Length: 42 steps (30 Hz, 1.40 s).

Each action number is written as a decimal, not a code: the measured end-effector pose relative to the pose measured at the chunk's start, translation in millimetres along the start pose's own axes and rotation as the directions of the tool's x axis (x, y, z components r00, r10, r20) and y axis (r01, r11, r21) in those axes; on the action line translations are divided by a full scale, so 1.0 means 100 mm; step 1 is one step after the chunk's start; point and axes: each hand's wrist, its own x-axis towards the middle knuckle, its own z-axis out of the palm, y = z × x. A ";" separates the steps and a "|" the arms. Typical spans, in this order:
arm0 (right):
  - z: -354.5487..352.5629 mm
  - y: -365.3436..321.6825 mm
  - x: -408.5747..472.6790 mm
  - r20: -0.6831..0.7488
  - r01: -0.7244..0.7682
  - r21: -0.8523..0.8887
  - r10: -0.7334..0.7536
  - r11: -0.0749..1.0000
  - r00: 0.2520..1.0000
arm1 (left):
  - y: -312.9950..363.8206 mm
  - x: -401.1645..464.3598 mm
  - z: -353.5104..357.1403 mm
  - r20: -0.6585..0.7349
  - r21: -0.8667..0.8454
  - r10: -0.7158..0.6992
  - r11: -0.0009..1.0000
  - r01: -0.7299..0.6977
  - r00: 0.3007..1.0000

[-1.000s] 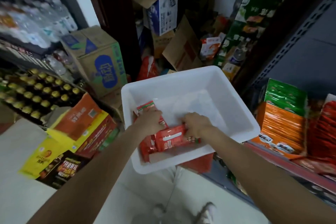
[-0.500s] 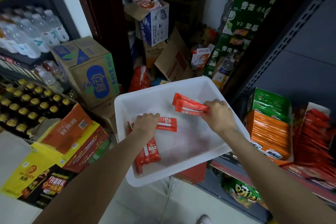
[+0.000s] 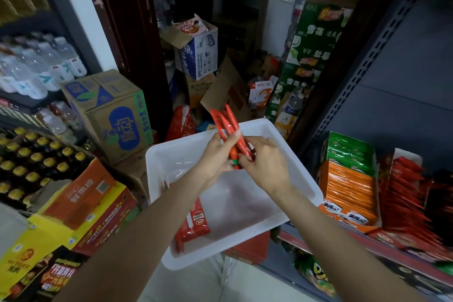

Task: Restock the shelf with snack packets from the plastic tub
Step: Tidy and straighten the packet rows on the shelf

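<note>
Both hands hold one bunch of red snack packets upright above the white plastic tub: left hand gripping from the left, right hand pinching from the right. More red packets lie in the tub. The shelf sits right; a carton reads "脉动".

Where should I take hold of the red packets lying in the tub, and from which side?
Judging by their pose, grip the red snack packets across the narrow width near the labelled upper end, coming from above. They lie flat and lengthwise in the white plastic tub by its left wall, and the left forearm covers one edge.
</note>
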 end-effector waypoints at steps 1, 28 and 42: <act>0.01 0.02 0.01 0.046 -0.012 0.104 0.007 0.994 0.999 | -0.01 0.00 -0.02 -0.036 0.022 0.030 0.999 -0.029 0.999; -0.39 0.20 -0.07 0.248 -0.403 0.818 0.380 0.411 0.891 | 0.16 0.01 0.40 0.161 0.295 0.119 0.941 -0.163 0.980; -1.74 2.04 -0.69 -0.075 -0.382 0.622 0.537 0.684 0.840 | -0.05 0.47 2.63 0.463 0.428 0.186 0.809 -0.403 0.867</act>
